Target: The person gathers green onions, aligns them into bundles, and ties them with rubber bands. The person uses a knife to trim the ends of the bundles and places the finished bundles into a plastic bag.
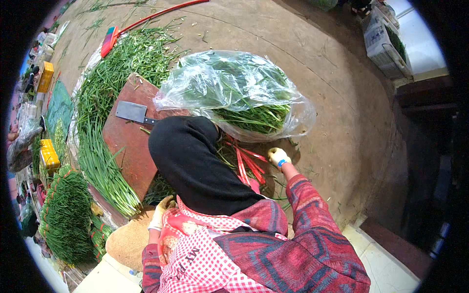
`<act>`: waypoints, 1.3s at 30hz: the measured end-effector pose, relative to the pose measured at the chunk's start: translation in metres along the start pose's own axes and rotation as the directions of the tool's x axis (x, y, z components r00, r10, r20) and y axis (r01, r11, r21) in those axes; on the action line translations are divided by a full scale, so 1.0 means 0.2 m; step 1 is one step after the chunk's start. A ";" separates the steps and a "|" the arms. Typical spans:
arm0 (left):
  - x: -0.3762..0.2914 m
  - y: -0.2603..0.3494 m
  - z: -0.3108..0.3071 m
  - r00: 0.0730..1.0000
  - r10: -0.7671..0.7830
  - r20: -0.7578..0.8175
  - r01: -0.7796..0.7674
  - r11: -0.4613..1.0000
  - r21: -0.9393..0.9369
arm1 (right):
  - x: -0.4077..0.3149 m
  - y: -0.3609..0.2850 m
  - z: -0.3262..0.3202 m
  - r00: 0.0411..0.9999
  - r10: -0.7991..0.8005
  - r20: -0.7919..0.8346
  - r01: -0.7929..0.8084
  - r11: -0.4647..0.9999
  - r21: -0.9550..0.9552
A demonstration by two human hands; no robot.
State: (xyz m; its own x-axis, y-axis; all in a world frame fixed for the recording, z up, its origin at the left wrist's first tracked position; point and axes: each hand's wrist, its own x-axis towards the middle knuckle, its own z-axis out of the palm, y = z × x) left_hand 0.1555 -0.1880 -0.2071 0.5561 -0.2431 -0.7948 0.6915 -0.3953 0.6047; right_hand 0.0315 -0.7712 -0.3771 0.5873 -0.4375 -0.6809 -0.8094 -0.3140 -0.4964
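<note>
My right hand (279, 157), in a pale glove, is low over the floor beside a bundle of red plastic strips (251, 164). Its fingers look curled, and whether a strip end is in them is unclear. At my lap, my left hand (163, 211), also gloved, lies by the edge of the red checked apron (198, 252); its fingertips are partly hidden. A large clear plastic bag (234, 80) filled with long green leafy stalks (256, 119) lies before me. Left of my knee, a cleaver (131, 111) rests flat on a reddish board (128, 135).
Loose green stalks (106, 175) are heaped along the board's left side. A broom (110, 41) with a red handle lies beyond them. Tied green bundles (67, 216) stand at left, near yellow boxes (49, 154). A white crate (384, 51) stands at the far right.
</note>
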 end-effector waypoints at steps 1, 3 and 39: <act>0.02 -0.02 0.00 1.000 0.007 0.025 -0.007 1.000 -0.021 | 0.01 0.02 0.05 0.999 0.011 0.041 -0.013 1.000 0.028; -0.05 0.07 0.06 0.995 -0.020 -0.102 0.028 0.996 0.086 | -0.09 -0.13 0.07 0.999 -0.031 0.030 0.035 0.991 -0.127; -0.08 0.13 0.09 0.999 0.000 -0.054 0.008 0.991 0.131 | -0.09 -0.36 0.18 0.840 0.113 0.530 -0.057 0.991 -0.121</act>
State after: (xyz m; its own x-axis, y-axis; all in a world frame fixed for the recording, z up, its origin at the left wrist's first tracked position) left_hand 0.1558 -0.2113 -0.1784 0.5801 -0.1943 -0.7910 0.6293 -0.5097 0.5867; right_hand 0.0792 -0.7102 -0.3492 0.4039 0.0438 -0.9138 -0.8359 -0.3881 -0.3881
